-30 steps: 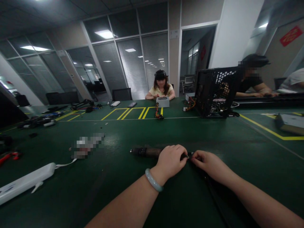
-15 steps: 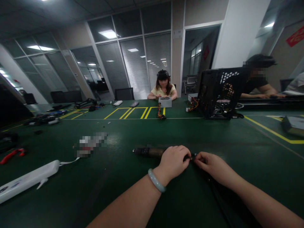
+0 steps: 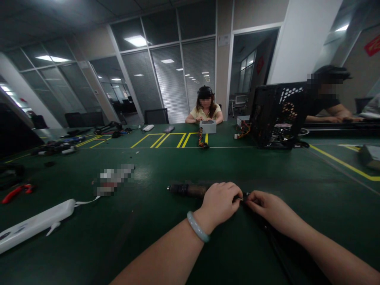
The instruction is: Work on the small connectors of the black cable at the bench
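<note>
An electric screwdriver (image 3: 192, 191), dark and cylindrical with a metal tip at its left end, lies on the green table. My left hand (image 3: 220, 202) is closed over its rear end, thumb and forefinger pinched near a small metallic bit; a pale green bangle (image 3: 197, 227) circles that wrist. Close by on the right, my right hand (image 3: 266, 206) pinches a thin dark piece at the screwdriver's rear, apparently a cord end, though the fingers hide most of it. A black cord (image 3: 277, 249) runs from beneath the right hand toward the bottom edge.
At left lie a white power strip (image 3: 38, 225), red-handled pliers (image 3: 17, 193) and bundled cables (image 3: 55, 147). Across the table, a person sits behind a power supply unit (image 3: 208, 126). A black computer case (image 3: 276, 116) stands at back right, near another person. Yellow tape marks the tabletop.
The view has shifted slightly, so the scene sits a little differently in the picture. Both hands keep nearly the same place and grip; only small finger movement shows.
</note>
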Demonstrator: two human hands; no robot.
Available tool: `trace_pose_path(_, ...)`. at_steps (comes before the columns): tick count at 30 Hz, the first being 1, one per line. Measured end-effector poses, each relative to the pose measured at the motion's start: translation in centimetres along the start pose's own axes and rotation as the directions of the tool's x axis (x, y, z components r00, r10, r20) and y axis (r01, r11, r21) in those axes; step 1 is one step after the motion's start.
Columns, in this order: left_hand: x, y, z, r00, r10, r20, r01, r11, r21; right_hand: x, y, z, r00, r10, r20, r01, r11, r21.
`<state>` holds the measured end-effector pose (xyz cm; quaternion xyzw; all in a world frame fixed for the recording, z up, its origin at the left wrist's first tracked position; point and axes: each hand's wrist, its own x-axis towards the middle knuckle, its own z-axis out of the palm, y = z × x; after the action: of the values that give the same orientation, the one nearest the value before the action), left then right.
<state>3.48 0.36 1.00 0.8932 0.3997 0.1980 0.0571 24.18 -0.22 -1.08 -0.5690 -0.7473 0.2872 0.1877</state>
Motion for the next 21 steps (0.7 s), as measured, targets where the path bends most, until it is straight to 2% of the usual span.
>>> trace_pose_path(7,0.03,-0.14,0.17,0.999,-0.038,-0.021,0.038,0.999,-0.019,-0.03,-0.15,-0.04,1.0,0.019,0.021,-0.019,1.0,0.009)
trace_pose_path(15,0.04,-0.11,0.08,1.0,0.006,-0.004,-0.006,1.0,0.007,0.15,-0.07,0.13,1.0,0.001,0.004,-0.001,1.0,0.025)
trace_pose_path(21,0.0,-0.17,0.25,0.999,-0.033,-0.039,0.033,0.999,-0.012,0.05,0.05,0.08,1.0,0.0,0.008,0.0,1.0,0.005)
